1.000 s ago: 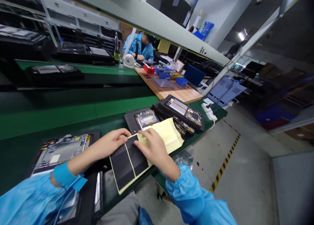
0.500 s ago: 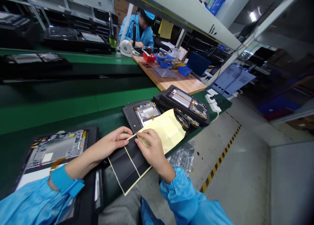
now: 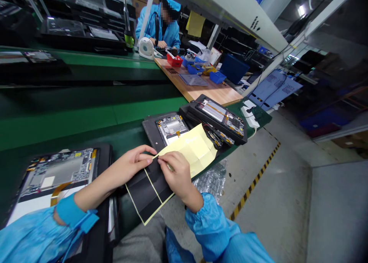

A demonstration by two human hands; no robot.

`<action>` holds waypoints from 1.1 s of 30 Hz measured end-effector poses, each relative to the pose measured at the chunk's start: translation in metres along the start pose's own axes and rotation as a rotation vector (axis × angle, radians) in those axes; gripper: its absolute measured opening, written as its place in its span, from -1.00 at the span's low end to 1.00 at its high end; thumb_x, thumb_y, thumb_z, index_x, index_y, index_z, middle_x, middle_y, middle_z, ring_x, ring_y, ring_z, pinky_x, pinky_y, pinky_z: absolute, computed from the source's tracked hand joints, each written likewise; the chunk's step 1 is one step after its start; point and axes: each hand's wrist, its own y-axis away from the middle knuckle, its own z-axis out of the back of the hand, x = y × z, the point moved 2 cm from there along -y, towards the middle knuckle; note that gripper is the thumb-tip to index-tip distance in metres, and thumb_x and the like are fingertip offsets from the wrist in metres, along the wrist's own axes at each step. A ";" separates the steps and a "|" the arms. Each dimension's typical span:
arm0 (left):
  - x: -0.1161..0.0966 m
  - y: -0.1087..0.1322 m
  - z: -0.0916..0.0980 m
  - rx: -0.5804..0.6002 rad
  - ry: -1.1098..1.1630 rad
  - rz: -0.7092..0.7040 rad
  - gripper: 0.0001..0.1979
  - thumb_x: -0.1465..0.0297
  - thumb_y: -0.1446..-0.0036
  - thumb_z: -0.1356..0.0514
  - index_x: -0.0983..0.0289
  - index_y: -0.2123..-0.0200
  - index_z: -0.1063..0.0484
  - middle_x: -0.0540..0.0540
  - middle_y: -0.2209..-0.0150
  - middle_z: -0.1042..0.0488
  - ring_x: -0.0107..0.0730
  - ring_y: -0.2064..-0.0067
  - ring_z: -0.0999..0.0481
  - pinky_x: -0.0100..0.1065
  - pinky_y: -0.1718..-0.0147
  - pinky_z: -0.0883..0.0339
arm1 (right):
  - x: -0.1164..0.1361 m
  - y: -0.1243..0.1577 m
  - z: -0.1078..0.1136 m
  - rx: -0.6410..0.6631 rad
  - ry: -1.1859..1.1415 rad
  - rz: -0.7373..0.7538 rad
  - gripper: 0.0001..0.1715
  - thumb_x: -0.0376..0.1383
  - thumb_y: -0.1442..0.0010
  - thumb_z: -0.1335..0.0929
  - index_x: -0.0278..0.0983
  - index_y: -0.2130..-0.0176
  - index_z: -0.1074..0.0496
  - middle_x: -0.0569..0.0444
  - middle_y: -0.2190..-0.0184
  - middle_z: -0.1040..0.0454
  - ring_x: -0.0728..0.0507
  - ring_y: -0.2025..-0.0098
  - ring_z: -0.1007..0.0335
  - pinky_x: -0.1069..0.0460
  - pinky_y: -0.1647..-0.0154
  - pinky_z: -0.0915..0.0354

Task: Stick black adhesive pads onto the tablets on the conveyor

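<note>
Above the green table [image 3: 71,131], left hand [image 3: 133,161] and right hand [image 3: 179,175] pinch together on a black foam sheet [image 3: 145,190], its yellow liner [image 3: 191,150] best peeled evenly.

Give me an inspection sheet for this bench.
Surface: green workbench, wooden table beyond.
Job's things: black sheet on yellow backing; opened tablet alongside.
Clutter: clear bubble bag beyond the bench edge.
Grips: left hand at the sheet's top edge; right hand pinching the backing.
Cables: white cord at the power strip.
Surroundings: co-worker across the bench; blue bin on the table.
</note>
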 end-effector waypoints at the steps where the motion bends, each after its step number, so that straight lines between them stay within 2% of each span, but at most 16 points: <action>1: 0.000 0.000 -0.001 -0.008 -0.004 0.003 -0.21 -0.10 0.08 -0.53 0.19 -0.04 -0.35 -0.05 0.36 -0.62 -0.38 0.41 -0.51 -0.41 0.40 -0.33 | 0.000 -0.001 0.001 -0.006 -0.006 -0.013 -0.82 -0.33 -0.45 -0.44 -0.20 0.01 -0.68 -0.08 0.19 -0.69 -0.24 0.17 -0.64 -0.13 0.11 -0.56; 3: -0.001 0.002 -0.001 -0.026 -0.016 -0.002 -0.20 -0.11 0.09 -0.53 0.20 -0.07 -0.36 -0.06 0.37 -0.61 -0.37 0.38 -0.50 -0.41 0.37 -0.31 | 0.000 -0.003 0.001 -0.011 -0.018 -0.028 -0.79 -0.32 -0.45 -0.45 -0.21 -0.04 -0.67 -0.09 0.18 -0.68 -0.23 0.17 -0.64 -0.11 0.13 -0.57; 8: -0.001 0.002 -0.002 -0.062 -0.087 -0.043 -0.27 -0.11 0.05 -0.47 0.20 -0.04 -0.41 -0.08 0.41 -0.55 -0.35 0.36 -0.43 -0.40 0.37 -0.24 | 0.001 -0.005 0.000 0.015 -0.020 -0.015 -0.83 -0.33 -0.45 -0.44 -0.17 0.17 -0.68 -0.02 0.29 -0.66 -0.22 0.22 -0.63 -0.11 0.15 -0.54; 13: 0.001 0.002 0.000 -0.059 -0.081 -0.043 -0.27 -0.10 0.05 -0.46 0.20 -0.05 -0.40 -0.07 0.40 -0.57 -0.31 0.35 -0.47 -0.39 0.35 -0.25 | 0.004 -0.006 0.001 0.025 -0.018 0.011 -0.82 -0.33 -0.45 -0.42 -0.18 0.23 -0.60 0.00 0.33 -0.62 -0.20 0.26 -0.58 -0.09 0.19 -0.50; 20: -0.002 0.003 0.000 -0.014 -0.009 -0.018 -0.25 -0.07 0.07 -0.51 0.18 -0.07 -0.37 -0.05 0.36 -0.61 -0.31 0.39 -0.51 -0.36 0.36 -0.33 | 0.010 -0.007 0.006 0.065 -0.019 0.058 -0.86 -0.36 -0.46 -0.36 -0.17 0.21 -0.46 0.02 0.31 -0.56 -0.19 0.23 -0.53 -0.08 0.21 -0.46; 27: -0.002 0.002 0.000 0.003 0.060 0.014 -0.24 -0.01 0.11 -0.51 0.18 -0.09 -0.39 -0.14 0.48 -0.44 -0.39 0.46 -0.41 -0.42 0.43 -0.23 | 0.012 -0.007 0.015 0.131 -0.014 0.127 -0.86 -0.39 -0.48 -0.31 -0.14 0.14 -0.38 -0.02 0.22 -0.51 -0.23 0.12 -0.50 -0.13 0.10 -0.50; 30: -0.007 0.002 0.000 0.023 0.027 -0.030 -0.29 0.02 0.08 -0.46 0.17 -0.10 -0.43 -0.08 0.40 -0.52 -0.33 0.39 -0.47 -0.39 0.36 -0.28 | 0.012 -0.007 0.016 0.132 -0.025 0.121 -0.87 -0.39 -0.50 -0.30 -0.14 0.12 -0.36 -0.06 0.15 -0.51 -0.25 0.04 -0.52 -0.16 0.03 -0.52; 33: -0.015 0.002 0.001 0.023 -0.085 -0.126 -0.46 0.08 0.08 -0.43 0.19 0.04 -0.54 0.01 0.27 -0.61 -0.25 0.21 -0.55 -0.35 0.21 -0.34 | 0.011 -0.007 0.015 0.130 -0.058 0.109 -0.87 -0.39 -0.51 -0.29 -0.14 0.09 -0.36 -0.09 0.09 -0.55 -0.24 -0.01 -0.55 -0.16 -0.01 -0.53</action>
